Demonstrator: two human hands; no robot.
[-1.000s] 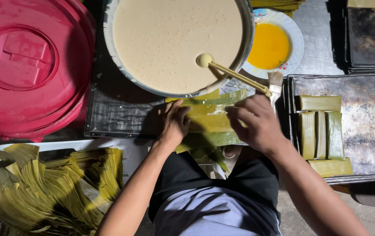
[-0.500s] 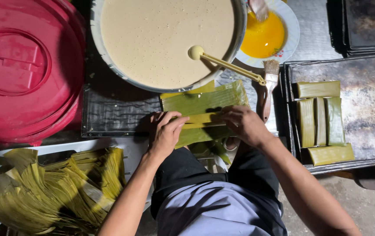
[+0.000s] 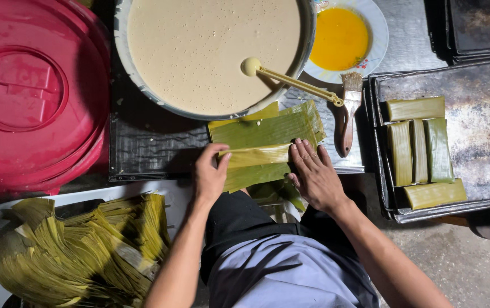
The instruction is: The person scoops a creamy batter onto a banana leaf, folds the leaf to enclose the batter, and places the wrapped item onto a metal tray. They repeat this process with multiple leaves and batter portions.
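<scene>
Both hands rest on a stack of green banana leaf strips [image 3: 262, 134] lying at the centre of the view on a dark ribbed mat [image 3: 148, 154]. The left hand [image 3: 209, 174] sits at the strips' 8 o'clock corner, fingers bent over the leaf edge with the thumb tucked against a paler folded strip [image 3: 256, 155]; it presses rather than grasps. The right hand [image 3: 313, 174] lies flat and open at the strips' 4 o'clock side, fingers stretched together and touching the folded strip's right end. At 12 o'clock from the leaves stands a wide basin of pale batter [image 3: 211, 51], with a yellow ladle [image 3: 290, 80] leaning over its rim. At 1 o'clock is a white bowl of orange-yellow liquid [image 3: 342, 37], and just beside the leaves at 3 o'clock lies a wooden-handled brush [image 3: 347, 114]. Farther at 3 o'clock a dark metal tray [image 3: 484, 142] holds five folded leaf parcels [image 3: 419, 151]. A red plastic lid [image 3: 28, 91] fills the 10 o'clock area, and a heap of cut leaves [image 3: 74, 251] lies at 8 o'clock.
</scene>
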